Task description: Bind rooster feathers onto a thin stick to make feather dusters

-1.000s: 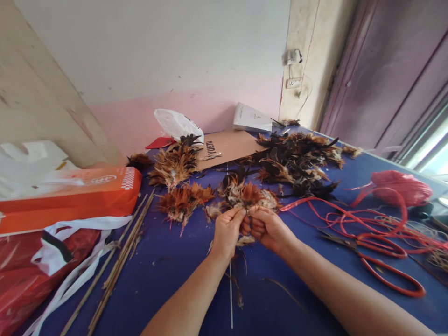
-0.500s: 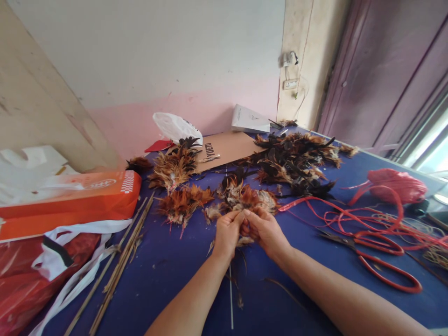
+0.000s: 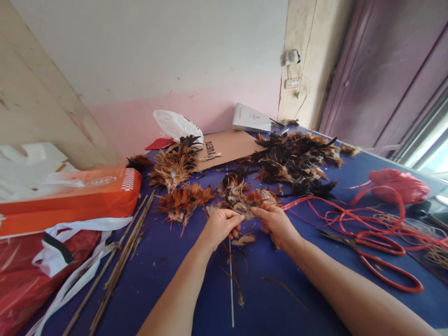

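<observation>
Over the blue table, my left hand [image 3: 224, 226] is closed in a pinch, thumb against forefinger; what lies between them is too small to make out. A short gap to its right, my right hand [image 3: 278, 225] pinches too, its fingertips at the near edge of a brown and black feather pile [image 3: 235, 192]; anything held there is hidden. A loose pale feather [image 3: 244, 240] lies just below the hands. Left of them is a reddish-brown feather bundle [image 3: 185, 199] with pink ties at its base.
Red-handled scissors [image 3: 380, 246] lie at right, by pink plastic twine [image 3: 397, 186]. A large dark feather heap [image 3: 297, 161] and a cardboard sheet [image 3: 229, 147] are behind. Thin sticks [image 3: 122, 261] and an orange bag [image 3: 70, 200] are at left.
My hands were together with fingertips meeting; now they are apart, the left moved a little left and the right a little right. Both remain pinched.
</observation>
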`<state>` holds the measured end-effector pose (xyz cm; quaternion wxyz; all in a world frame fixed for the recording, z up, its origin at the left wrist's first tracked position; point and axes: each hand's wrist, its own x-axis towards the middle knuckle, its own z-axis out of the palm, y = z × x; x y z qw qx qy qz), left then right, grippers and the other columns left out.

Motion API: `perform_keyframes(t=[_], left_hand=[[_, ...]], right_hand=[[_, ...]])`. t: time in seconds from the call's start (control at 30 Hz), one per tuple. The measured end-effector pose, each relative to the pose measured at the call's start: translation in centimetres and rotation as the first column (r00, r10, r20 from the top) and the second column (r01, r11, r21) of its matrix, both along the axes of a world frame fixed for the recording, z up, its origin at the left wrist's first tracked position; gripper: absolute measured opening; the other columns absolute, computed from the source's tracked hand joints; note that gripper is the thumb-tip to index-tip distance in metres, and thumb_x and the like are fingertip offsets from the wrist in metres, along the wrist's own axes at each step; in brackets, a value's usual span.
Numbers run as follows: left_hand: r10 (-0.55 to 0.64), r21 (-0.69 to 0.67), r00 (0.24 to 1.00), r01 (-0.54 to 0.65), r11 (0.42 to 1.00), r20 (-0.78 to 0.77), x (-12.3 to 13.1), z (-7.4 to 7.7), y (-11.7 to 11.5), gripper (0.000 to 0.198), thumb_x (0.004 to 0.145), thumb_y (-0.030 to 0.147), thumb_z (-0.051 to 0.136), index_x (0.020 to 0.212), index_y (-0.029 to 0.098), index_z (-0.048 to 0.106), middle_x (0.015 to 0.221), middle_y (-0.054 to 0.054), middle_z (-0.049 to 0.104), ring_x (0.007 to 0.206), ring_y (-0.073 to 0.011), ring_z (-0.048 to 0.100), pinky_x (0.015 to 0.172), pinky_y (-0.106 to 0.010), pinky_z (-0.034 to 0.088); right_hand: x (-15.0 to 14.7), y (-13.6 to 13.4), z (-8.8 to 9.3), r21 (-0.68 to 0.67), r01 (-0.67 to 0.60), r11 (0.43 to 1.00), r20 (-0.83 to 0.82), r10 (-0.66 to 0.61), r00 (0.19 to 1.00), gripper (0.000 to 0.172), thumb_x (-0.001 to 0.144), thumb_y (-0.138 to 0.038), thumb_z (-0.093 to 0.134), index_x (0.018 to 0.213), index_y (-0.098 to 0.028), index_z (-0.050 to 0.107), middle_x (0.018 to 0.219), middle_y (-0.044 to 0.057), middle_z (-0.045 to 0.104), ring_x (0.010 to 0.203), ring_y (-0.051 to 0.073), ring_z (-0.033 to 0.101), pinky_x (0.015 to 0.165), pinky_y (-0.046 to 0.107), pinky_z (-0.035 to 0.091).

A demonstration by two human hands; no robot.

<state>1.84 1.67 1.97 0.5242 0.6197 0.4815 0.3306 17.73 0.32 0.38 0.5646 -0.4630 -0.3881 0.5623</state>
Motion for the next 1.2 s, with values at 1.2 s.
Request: perform_keyframes(t=[1.2], left_hand=[[-0.14,0.122,0.989,0.133,0.984,0.054,1.0,-3.4,0.7,0.028,0.061,0.032,0.068,0.081,0.012,0.068,0.07,-0.006,0.066,0.057,-0.0133,0.058,0.053,-0.023,0.044]], right_hand=[[2.3,-0.4,1.5,0.186,-0.37,0.91,0.841,0.047,0.539,0.015,0.066,-0.022,0.054,0.057,-0.017,0.065,0.054,-0.001,0.06,0.053,0.011,0.051,0.049,0.021,0.033]])
